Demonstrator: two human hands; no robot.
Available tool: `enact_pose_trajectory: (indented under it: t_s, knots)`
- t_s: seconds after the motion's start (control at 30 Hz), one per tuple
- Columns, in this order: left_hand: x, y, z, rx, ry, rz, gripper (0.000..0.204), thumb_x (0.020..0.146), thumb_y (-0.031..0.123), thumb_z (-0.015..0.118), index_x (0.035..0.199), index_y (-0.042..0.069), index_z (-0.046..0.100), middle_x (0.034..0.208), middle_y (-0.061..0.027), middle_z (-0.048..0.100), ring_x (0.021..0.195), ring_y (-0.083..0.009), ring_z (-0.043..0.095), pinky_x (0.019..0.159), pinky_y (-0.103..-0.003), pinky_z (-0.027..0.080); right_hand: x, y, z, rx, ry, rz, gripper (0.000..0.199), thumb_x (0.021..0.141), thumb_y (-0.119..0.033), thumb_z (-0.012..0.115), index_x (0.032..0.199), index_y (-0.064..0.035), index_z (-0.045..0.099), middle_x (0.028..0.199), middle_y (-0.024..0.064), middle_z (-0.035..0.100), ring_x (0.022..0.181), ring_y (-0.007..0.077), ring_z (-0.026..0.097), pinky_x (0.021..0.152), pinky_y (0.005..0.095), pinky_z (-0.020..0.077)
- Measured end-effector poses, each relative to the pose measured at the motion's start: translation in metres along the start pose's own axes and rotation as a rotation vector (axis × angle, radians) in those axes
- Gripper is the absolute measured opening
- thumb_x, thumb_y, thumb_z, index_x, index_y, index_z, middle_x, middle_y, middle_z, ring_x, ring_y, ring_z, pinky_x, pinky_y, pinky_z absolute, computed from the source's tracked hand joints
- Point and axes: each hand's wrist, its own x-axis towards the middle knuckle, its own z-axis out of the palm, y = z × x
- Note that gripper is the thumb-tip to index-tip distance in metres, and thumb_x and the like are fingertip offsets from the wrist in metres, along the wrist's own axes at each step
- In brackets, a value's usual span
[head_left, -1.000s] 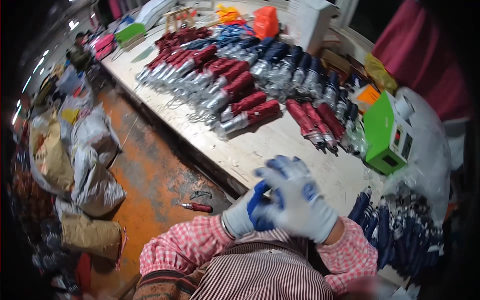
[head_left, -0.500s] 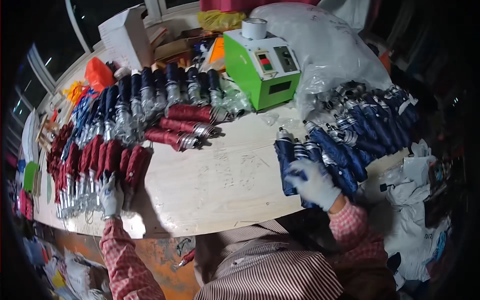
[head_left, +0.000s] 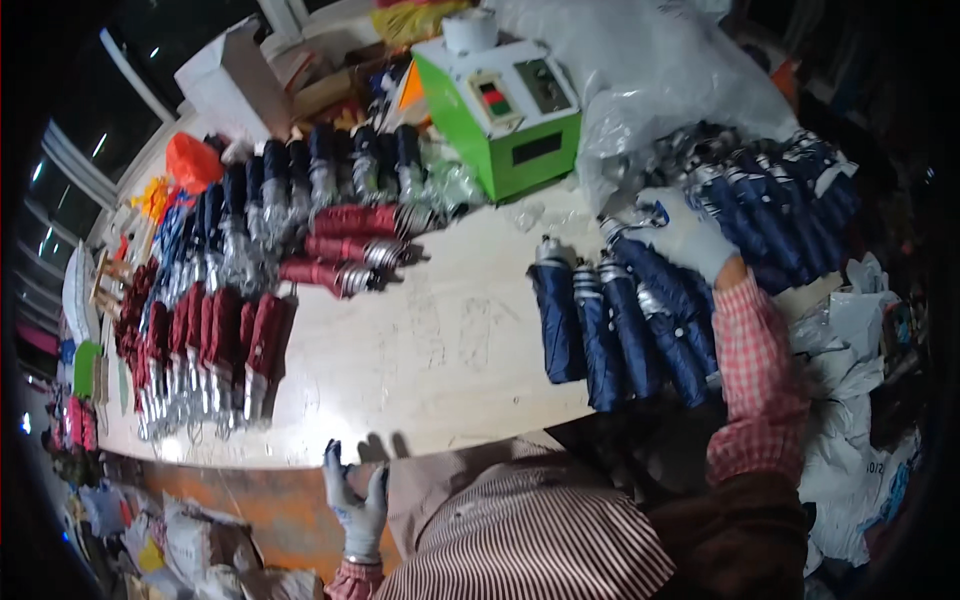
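1. Landmark: the green-and-white machine [head_left: 500, 110], standing toward the far side of the pale table [head_left: 440, 350].
2. Right hand [head_left: 685, 235], gloved in white and blue: to the near right of the machine, over the upper ends of the folded navy umbrellas [head_left: 620, 325]. Fingers bent; cannot tell whether they have closed on one.
3. Those umbrellas lie side by side, to the near right of the machine, tips pointing away from the person.
4. Left hand [head_left: 355, 505], gloved likewise: well toward the person from the machine and to its left, by the table's near edge. Thumb and fingers spread wide, nothing held (its shadow falls on the tabletop).
5. More navy umbrellas [head_left: 775, 225] heaped to the right of the machine; a large translucent bag [head_left: 680, 75] just beside it, same side.
6. Three maroon umbrellas [head_left: 345, 247] lie left of the machine, on its near side.
7. Row of maroon umbrellas with silvery handles [head_left: 210, 345]: farther left of the machine and nearer the person.
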Motion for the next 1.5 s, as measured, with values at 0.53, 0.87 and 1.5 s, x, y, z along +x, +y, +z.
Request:
enact_pose_trajectory:
  t_s: [0.53, 0.87, 1.5]
  knots:
    - [-0.040, 0.107, 0.028, -0.517, -0.263, 0.003, 0.073, 0.098, 0.007, 0.075, 0.163, -0.006, 0.043, 0.154, -0.0231, 0.059, 0.126, -0.0322, 0.067, 0.104, -0.038, 0.058, -0.076, -0.112, 0.182, -0.108, -0.010, -0.079, 0.103, 0.083, -0.045, 0.080, 0.156, 0.0128, 0.037, 0.108, 0.0313, 0.072, 0.084, 0.0442, 0.072, 0.076, 0.0542, 0.0573]
    - [0.019, 0.004, -0.021, 0.265, 0.039, 0.271, 0.076, 0.097, 0.050, 0.076, 0.148, -0.004, 0.059, 0.148, -0.0274, 0.062, 0.136, -0.0425, 0.061, 0.118, -0.058, 0.044, -0.057, -0.212, 0.102, -0.310, 0.068, -0.274, 0.072, 0.087, -0.035, 0.078, 0.145, 0.0008, 0.055, 0.121, 0.0229, 0.069, 0.099, 0.0427, 0.071, 0.088, 0.0488, 0.0572]
    - [0.052, -0.049, 0.000, 0.412, 0.048, 0.087, 0.089, 0.093, 0.071, 0.066, 0.151, 0.004, 0.060, 0.155, -0.0224, 0.059, 0.143, -0.0471, 0.053, 0.120, -0.062, 0.036, -0.065, -0.375, 0.206, 0.294, -0.534, -0.076, 0.048, 0.107, -0.044, 0.053, 0.115, -0.0013, 0.074, 0.107, 0.0264, 0.079, 0.095, 0.0507, 0.073, 0.081, 0.0595, 0.0556]
